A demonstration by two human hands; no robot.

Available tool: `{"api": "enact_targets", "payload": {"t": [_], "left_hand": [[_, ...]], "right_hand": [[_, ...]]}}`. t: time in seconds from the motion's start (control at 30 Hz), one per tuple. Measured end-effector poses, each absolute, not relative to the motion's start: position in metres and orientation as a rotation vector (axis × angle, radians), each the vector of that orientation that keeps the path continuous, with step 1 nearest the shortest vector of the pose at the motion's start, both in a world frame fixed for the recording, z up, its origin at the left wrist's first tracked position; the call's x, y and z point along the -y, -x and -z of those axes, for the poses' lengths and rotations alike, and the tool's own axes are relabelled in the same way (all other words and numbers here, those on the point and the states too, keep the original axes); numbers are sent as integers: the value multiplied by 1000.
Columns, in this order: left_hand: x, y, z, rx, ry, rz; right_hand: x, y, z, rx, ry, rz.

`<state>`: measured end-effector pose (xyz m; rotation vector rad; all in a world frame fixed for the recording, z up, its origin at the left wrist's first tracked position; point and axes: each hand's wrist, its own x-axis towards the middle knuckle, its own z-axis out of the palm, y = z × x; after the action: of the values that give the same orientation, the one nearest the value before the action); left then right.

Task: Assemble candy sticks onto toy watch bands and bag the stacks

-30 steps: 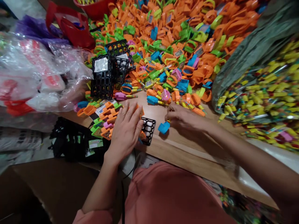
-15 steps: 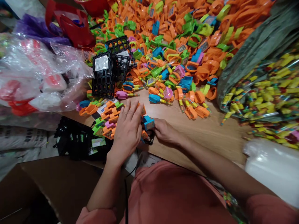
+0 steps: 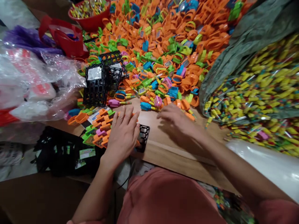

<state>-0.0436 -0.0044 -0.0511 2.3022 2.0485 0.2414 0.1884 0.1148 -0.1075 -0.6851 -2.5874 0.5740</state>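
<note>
My left hand [image 3: 122, 132] lies flat, fingers stretched, over rows of orange, green and pink toy watches [image 3: 102, 123] set in a black plastic tray. The tray's right end [image 3: 143, 138] shows bare lattice holes; the part under my palm is hidden. My right hand [image 3: 175, 119] is off the tray, over the wooden table [image 3: 168, 146], its fingers loosely bent and apart with nothing visible in them. Nearest to it are an orange toy watch and a pink toy watch [image 3: 158, 101] with yellow candy tubes.
A big heap of toy watches [image 3: 163, 34] covers the back. Black lattice trays [image 3: 95, 90] lie at its left edge. On the right stands a green sack [image 3: 217, 68] of yellow-wrapped tubes. Plastic bags [image 3: 42, 84] and a red basin [image 3: 91, 21] are left.
My right hand has left the tray's end and moved right and up, opening. The blue toy watch at that end no longer shows. The whole view has shifted a little.
</note>
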Motion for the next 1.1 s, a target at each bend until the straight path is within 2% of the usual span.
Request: {"api": "enact_targets", "payload": {"t": [0.1, 0.17, 0.4, 0.77, 0.9, 1.1], "left_hand": [[8, 48, 53, -2015, -2310, -297], [10, 50, 55, -2005, -2291, -352], [11, 53, 59, -1959, -2250, -533], [12, 51, 57, -1982, -2186, -515], [11, 52, 58, -1978, -2166, -530], [12, 52, 56, -1966, -2179, -553]], "right_hand": [[-143, -226, 102, 2784, 938, -164], [-150, -236, 104, 2849, 1004, -58], [-138, -224, 110, 2894, 962, 2], [-150, -237, 114, 2594, 931, -74], [-136, -219, 106, 2321, 921, -357], [-76, -148, 124, 2041, 811, -1285]]}}
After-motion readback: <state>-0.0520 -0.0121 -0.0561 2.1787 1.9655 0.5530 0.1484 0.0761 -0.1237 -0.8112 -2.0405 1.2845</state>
